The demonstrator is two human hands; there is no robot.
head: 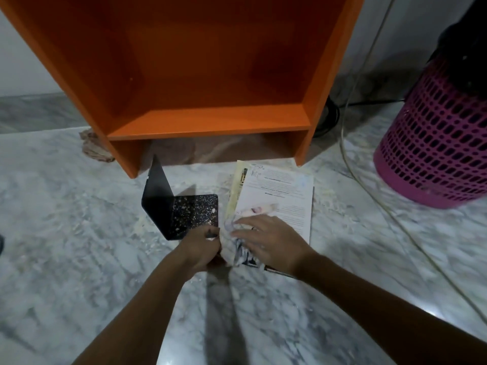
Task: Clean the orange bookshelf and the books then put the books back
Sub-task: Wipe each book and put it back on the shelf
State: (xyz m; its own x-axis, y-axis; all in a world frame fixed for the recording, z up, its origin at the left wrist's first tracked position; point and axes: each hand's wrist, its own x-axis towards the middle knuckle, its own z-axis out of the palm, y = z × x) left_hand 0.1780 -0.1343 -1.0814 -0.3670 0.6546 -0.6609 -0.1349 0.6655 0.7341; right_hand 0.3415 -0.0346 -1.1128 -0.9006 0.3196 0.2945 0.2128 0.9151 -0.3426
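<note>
The orange bookshelf stands on the marble floor with nothing on its shelf. In front of it lies a small stack of books, the top one white with printed text. My right hand lies flat on a crumpled pale cloth and presses it onto the top book's near end. My left hand pinches the near left edge of the stack. A black L-shaped bookend, speckled with dust, stands just left of the books.
A pink perforated basket stands at the right, with a thin hose or cable curving past it. A brownish rag lies under the shelf's left side. Pale dust and scraps are scattered on the marble floor.
</note>
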